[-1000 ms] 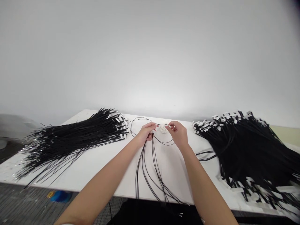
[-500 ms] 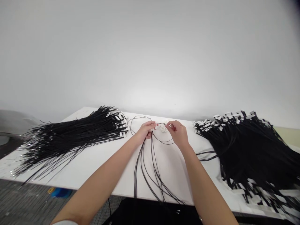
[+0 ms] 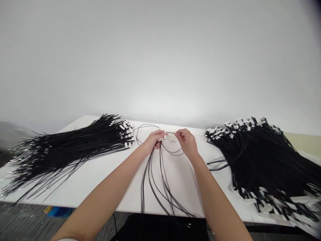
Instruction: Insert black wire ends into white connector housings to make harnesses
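Note:
My left hand [image 3: 154,140] is closed around a white connector [image 3: 164,136], partly covered by the fingers. Several thin black cables [image 3: 150,167] hang from beneath that hand, spreading over the table's front edge. To its right, my right hand [image 3: 186,139] pinches a thin black cable [image 3: 170,133], which runs across toward the left hand. One cable bends into a loop [image 3: 146,125] behind the left hand, and another curves below both hands. Small white connectors [image 3: 172,137] lie in a little pile between the hands. The cable end at the right fingertips is too small to make out.
A large bundle of black cables with white ends [image 3: 75,147] lies at the left of the white table [image 3: 105,180]. A wider stack [image 3: 265,160] covers the right side. A pale wall [image 3: 160,60] rises behind. A blue object [image 3: 59,211] is on the floor.
The whole view has shifted slightly, so the hands and table appear a little further left. Both hands keep their grip, with the right marginally closer to the left.

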`<action>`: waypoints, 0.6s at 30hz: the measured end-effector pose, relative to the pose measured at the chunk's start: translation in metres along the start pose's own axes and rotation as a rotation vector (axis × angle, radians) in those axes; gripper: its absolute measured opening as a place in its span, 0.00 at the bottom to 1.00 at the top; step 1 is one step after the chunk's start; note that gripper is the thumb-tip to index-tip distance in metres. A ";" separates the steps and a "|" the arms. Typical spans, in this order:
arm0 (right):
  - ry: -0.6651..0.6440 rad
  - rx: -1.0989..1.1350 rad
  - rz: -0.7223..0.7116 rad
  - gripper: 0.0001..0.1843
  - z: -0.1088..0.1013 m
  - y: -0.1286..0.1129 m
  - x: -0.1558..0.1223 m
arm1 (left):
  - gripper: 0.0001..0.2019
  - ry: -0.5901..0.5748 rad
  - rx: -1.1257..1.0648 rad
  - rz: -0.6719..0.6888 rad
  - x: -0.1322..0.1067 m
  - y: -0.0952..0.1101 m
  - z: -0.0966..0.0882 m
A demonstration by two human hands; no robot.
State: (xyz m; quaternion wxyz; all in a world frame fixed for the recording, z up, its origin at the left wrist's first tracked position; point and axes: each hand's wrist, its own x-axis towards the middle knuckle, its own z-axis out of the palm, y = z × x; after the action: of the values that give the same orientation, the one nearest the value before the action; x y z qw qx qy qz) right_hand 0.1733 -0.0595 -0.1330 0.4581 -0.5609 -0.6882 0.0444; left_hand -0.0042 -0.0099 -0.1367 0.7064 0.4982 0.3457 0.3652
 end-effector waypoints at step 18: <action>0.013 -0.053 -0.080 0.12 0.004 -0.010 -0.006 | 0.14 -0.006 -0.019 -0.006 -0.007 -0.001 0.001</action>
State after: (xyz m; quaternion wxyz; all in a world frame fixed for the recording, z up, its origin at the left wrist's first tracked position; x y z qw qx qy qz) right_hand 0.1626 -0.0658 -0.1328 0.4491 -0.5452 -0.7078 0.0041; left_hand -0.0064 -0.0169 -0.1367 0.7132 0.4916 0.3415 0.3648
